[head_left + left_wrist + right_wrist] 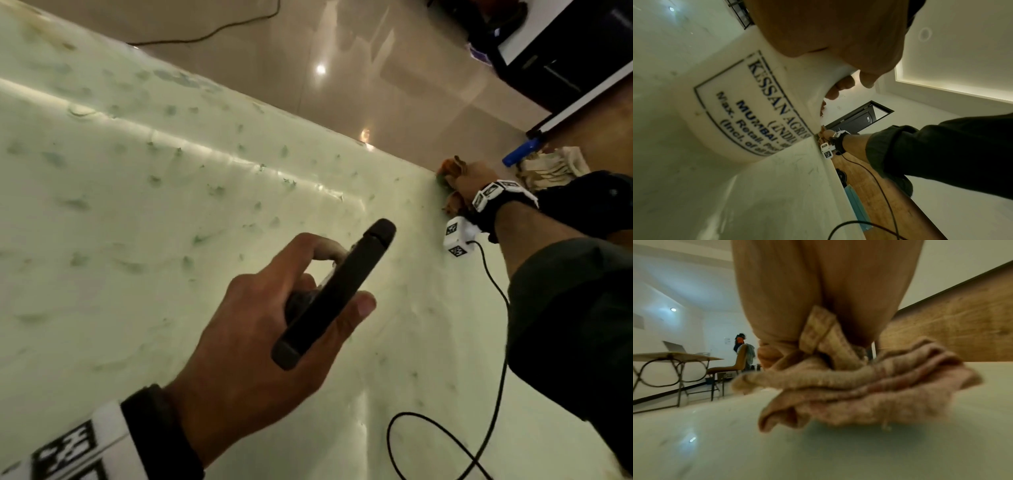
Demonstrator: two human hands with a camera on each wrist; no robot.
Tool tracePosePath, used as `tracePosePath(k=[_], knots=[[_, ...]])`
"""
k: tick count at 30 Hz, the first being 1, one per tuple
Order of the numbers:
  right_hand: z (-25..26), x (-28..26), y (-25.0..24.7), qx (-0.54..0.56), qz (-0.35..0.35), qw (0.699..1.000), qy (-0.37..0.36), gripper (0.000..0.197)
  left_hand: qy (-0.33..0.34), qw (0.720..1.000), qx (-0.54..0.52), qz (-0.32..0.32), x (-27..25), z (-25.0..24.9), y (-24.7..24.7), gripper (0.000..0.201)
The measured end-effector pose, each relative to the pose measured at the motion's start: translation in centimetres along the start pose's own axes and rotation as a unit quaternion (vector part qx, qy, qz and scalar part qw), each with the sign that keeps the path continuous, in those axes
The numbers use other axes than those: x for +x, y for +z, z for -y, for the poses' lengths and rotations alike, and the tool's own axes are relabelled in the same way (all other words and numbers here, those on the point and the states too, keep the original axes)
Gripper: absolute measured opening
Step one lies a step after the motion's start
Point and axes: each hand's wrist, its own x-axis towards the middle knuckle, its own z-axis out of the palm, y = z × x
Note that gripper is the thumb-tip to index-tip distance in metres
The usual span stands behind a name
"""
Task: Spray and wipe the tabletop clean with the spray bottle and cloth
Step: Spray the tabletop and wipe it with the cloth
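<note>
Left hand [260, 325] grips the spray bottle [748, 110], fingers curled around its black head above the tabletop [120, 205]. Right hand [474, 180] clutches the bunched cloth [869, 386], pressed onto the tabletop beneath it at the far edge

Glossy tabletop, soft cloth

You see a smooth, shiny tabletop [144, 212]; a nubbly woven cloth [869, 394]; a smooth white plastic spray bottle [748, 113] with matt black head.
</note>
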Motion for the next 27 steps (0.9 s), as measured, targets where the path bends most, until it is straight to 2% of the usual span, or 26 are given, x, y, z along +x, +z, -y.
tracePosePath(k=[3,7,9,12,15,17,19,23,24,27], knots=[[-1.3,-2.0,0.1,0.075,0.046,0.995,-0.056,0.013,-0.008,1.0,0.008,-0.016,0.1,-0.6,0.1,0.042],[-2.2,-9.0,-0.4,0.082,0.074,0.991,-0.072,0.013,-0.014,0.999,0.004,-0.037,0.1,-0.6,0.3,0.046],[-3.5,-11.7,-0.3,0.054,0.088,0.991,-0.088,0.017,-0.02,0.999,-0.01,-0.041,0.1,-0.5,0.2,0.045],[-6.2,-16.9,0.1,0.026,0.099,0.992,-0.071,0.026,-0.018,0.999,-0.022,-0.035,-0.2,-0.7,0.2,0.042],[-8.9,-22.6,1.1,0.093,0.14,0.985,-0.037,0.034,-0.019,0.999,-0.027,-0.028,-0.2,-1.0,0.0,0.036],[-11.1,-26.4,2.0,0.124,0.161,0.978,-0.057,0.042,-0.016,0.999,-0.03,-0.019,-0.3,-1.3,0.0,0.034],[-13.2,-30.1,2.9,0.107,0.169,0.977,-0.073,0.05,-0.008,0.999,-0.029,-0.013,-0.3,-1.4,-0.2,0.032],[-16.7,-38.0,3.8,0.066,0.171,0.981,-0.061,0.064,0.006,0.999,-0.032,-0.01,-0.5,-1.3,-0.1,0.03],[-17.1,-39.8,3.8,0.062,0.173,0.981,-0.059,0.064,0.007,0.999,-0.033,-0.009,-0.4,-1.2,-0.1,0.032],[-17.9,-44.9,2.7,0.073,0.195,0.977,-0.047,0.046,0.004,1.0,-0.025,-0.009,-0.3,-0.8,0.0,0.03]])
